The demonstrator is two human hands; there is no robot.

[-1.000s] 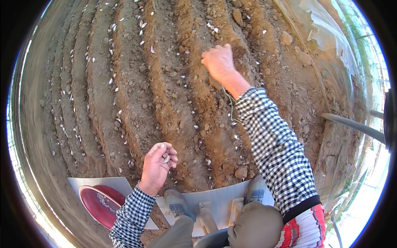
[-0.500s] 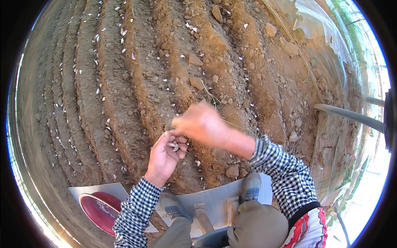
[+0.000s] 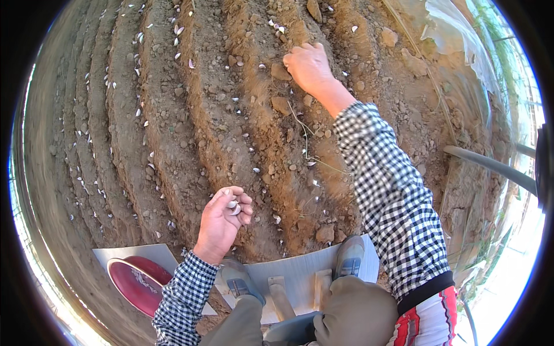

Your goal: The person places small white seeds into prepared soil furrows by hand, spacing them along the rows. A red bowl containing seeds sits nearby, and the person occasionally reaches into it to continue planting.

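My left hand (image 3: 218, 230) is curled, palm up, low over the furrowed soil, around a few pale garlic cloves (image 3: 235, 210) that show between thumb and fingers. Farther off, my right hand (image 3: 311, 69) is at a soil ridge, arm stretched out. Its fingers are bent together and point down and away; what they hold, if anything, is hidden. Just beyond it lie several garlic cloves (image 3: 277, 26) on the soil. More cloves dot the furrows (image 3: 164, 115) to the left in long rows.
A red bowl (image 3: 153, 267) with cloves in it stands at lower left on a pale board (image 3: 109, 254). My shoes rest on another pale board (image 3: 300, 266). Clods and a dry stem (image 3: 300, 122) lie on the soil. At right are a grey pipe (image 3: 490, 166) and plastic sheeting (image 3: 456, 34).
My right hand has left my left hand and moved far forward to the ridge. My left hand has shifted slightly left and down, still holding cloves.
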